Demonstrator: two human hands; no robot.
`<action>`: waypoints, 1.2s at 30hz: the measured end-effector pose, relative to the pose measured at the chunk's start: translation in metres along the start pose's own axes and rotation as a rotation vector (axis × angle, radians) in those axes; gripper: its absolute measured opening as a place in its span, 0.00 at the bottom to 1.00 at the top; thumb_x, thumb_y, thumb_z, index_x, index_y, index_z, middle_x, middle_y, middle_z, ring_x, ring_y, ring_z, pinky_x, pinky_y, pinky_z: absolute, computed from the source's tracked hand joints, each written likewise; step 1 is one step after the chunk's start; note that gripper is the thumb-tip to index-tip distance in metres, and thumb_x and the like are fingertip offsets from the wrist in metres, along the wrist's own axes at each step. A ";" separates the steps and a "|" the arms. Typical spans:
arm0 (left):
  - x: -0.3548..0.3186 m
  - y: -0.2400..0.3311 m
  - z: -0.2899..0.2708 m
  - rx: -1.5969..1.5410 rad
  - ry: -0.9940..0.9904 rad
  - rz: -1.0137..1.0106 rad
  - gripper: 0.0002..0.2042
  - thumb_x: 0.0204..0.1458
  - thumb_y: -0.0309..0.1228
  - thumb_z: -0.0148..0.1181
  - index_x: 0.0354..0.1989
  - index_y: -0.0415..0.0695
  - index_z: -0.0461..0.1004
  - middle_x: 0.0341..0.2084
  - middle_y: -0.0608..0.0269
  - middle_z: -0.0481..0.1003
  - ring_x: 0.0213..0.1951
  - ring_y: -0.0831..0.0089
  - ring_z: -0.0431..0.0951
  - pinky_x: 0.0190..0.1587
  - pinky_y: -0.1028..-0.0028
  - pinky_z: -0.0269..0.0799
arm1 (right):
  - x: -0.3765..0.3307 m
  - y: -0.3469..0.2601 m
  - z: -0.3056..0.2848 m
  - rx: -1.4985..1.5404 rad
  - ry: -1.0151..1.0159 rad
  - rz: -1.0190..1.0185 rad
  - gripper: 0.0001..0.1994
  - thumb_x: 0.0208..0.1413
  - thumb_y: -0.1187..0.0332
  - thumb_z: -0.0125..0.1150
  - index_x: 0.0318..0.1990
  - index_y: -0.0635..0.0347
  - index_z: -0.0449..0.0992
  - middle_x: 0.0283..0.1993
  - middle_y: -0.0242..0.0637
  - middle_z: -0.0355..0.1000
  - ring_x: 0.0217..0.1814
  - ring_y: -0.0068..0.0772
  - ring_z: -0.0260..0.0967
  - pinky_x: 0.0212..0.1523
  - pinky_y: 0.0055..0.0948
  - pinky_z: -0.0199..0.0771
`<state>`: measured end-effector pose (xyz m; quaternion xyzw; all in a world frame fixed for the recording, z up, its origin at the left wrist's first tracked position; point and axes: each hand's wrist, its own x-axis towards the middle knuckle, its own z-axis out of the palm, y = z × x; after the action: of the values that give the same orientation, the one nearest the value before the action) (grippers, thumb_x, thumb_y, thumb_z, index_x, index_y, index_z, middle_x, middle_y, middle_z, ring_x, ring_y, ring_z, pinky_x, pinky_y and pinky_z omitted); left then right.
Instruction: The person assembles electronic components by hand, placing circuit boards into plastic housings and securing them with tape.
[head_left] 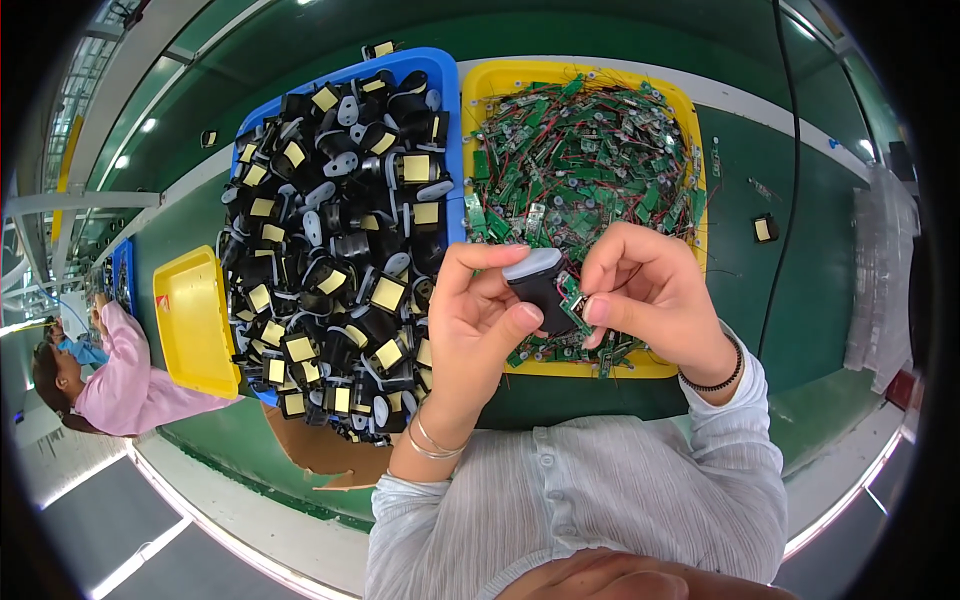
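Observation:
Between thumb and fingers, my left hand [475,315] grips a black plastic housing [541,292] with a pale grey oval end. Close against the housing's right side is a small green circuit board [573,303], pinched by my right hand [645,295]. The board's lower end sticks out below my right fingertips. Both hands are over the near part of a yellow tray [700,205], heaped with similar green boards and thin red wires. Whether the board has entered the housing is hard to make out.
To the left, a blue tray [453,120] is piled with black housings bearing cream pads. A yellow tray [195,320] and a person in pink [125,375] are farther left. A cardboard box [325,450] sits below. At right are a black cable [793,180] and a loose housing [765,228].

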<state>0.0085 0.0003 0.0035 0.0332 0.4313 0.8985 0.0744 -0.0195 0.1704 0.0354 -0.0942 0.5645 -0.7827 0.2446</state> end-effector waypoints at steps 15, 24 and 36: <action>-0.002 -0.009 0.004 0.066 0.041 0.146 0.18 0.46 0.21 0.57 0.44 0.38 0.58 0.38 0.56 0.69 0.39 0.74 0.71 0.43 0.76 0.67 | 0.001 0.003 0.002 0.094 -0.008 0.029 0.06 0.48 0.75 0.57 0.30 0.64 0.65 0.24 0.30 0.67 0.21 0.14 0.65 0.22 0.13 0.67; -0.003 -0.011 0.003 0.052 0.043 0.097 0.16 0.48 0.23 0.54 0.45 0.39 0.58 0.38 0.58 0.69 0.37 0.76 0.70 0.41 0.77 0.67 | 0.003 0.006 0.001 0.100 -0.033 0.030 0.07 0.47 0.77 0.57 0.30 0.64 0.65 0.24 0.31 0.68 0.21 0.15 0.66 0.22 0.13 0.67; -0.006 -0.016 0.000 0.147 0.022 0.236 0.19 0.46 0.22 0.57 0.45 0.39 0.58 0.38 0.58 0.68 0.40 0.74 0.69 0.44 0.76 0.65 | 0.000 0.007 0.004 0.091 -0.017 0.029 0.07 0.48 0.76 0.57 0.31 0.64 0.64 0.25 0.30 0.67 0.22 0.15 0.65 0.22 0.13 0.67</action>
<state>0.0157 0.0095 -0.0088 0.0791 0.4899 0.8673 -0.0390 -0.0161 0.1651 0.0306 -0.0816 0.5277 -0.8030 0.2648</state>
